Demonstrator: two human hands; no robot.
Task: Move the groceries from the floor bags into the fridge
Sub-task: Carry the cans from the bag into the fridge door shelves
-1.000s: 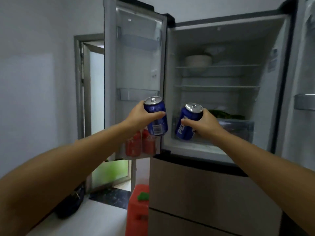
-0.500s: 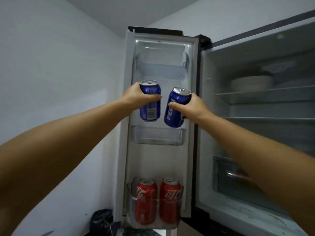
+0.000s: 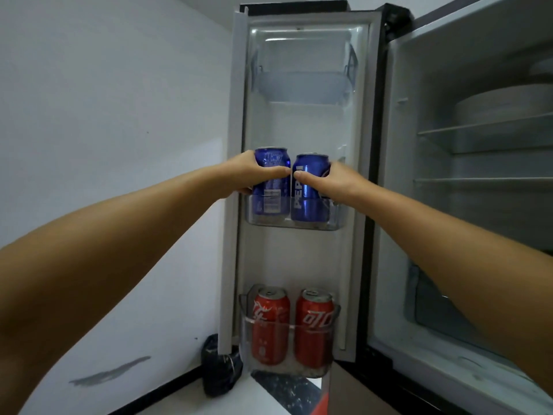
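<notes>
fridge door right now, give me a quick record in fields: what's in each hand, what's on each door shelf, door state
left hand: grips left blue can
right hand: grips right blue can
middle door shelf: both blue cans upright, side by side, bottoms inside it
bottom door shelf: two red cans upright
top door shelf: nothing visible in it
fridge door: open
release: not yet, both hands on the cans
</notes>
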